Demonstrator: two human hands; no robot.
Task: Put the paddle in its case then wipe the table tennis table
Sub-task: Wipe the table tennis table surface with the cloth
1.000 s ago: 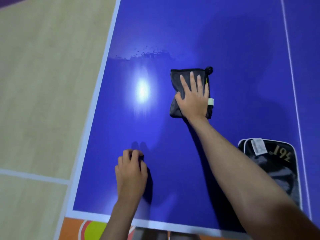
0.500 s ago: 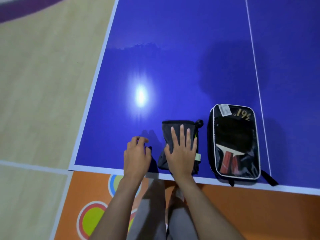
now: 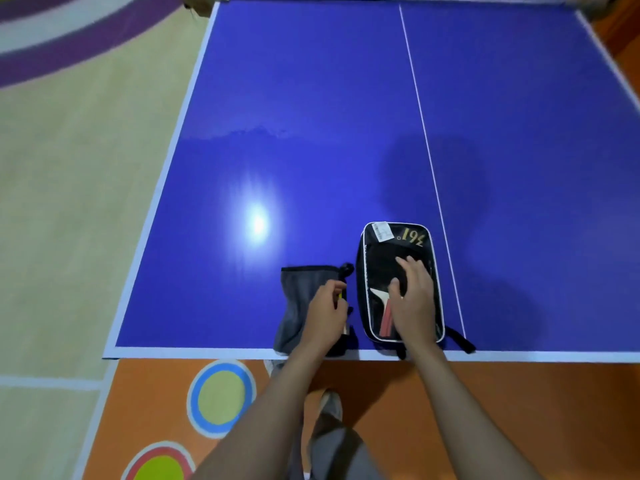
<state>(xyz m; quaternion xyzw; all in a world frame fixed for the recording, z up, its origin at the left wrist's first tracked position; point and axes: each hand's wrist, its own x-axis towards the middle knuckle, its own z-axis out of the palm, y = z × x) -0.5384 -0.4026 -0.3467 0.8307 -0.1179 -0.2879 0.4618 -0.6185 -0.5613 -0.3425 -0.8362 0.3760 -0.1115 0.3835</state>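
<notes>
left hand [image 3: 325,315] curled, gripping grey cloth [image 3: 301,303] at near counter [image 3: 277,133] edge | right hand [image 3: 414,299] flat, fingers relaxed on case [image 3: 379,251] | paddle [image 3: 381,306] in case, partly under right hand

paddle [image 3: 382,315] inside black case [image 3: 381,251] | grey cloth [image 3: 299,299] beside | blue table [image 3: 311,133]
</notes>
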